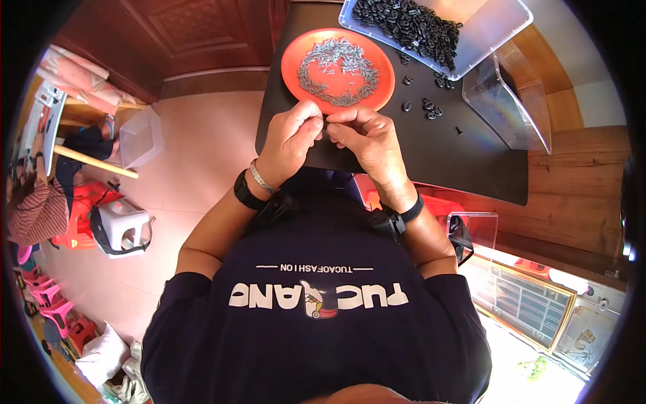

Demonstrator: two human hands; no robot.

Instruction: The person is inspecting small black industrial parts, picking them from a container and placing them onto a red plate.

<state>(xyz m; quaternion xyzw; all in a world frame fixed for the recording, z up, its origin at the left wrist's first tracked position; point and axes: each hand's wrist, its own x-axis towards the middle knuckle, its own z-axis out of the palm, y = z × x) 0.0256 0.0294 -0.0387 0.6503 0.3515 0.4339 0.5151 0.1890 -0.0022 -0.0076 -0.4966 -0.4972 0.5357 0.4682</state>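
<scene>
My left hand [293, 139] and my right hand [371, 141] meet at the near edge of the dark table, both closed with fingertips pinched close together. A tiny dark piece [326, 124] shows between the fingertips; its shape is mostly hidden. What my left fingers hold is covered by the hand itself. Just beyond the hands lies a round orange plate [291, 65] bearing many small silvery metal pins [340, 55], heaped at the back and spread in a ring. Several black oval parts with holes [431, 108] lie loose to the right of the plate.
A clear plastic bin [494, 30] of black parts [407, 27] stands at the far right. Beside it is another clear container [508, 111]. One small black piece [459, 130] lies near the table's right side. At left, a person in a striped top [42, 212] sits near a white stool [124, 225].
</scene>
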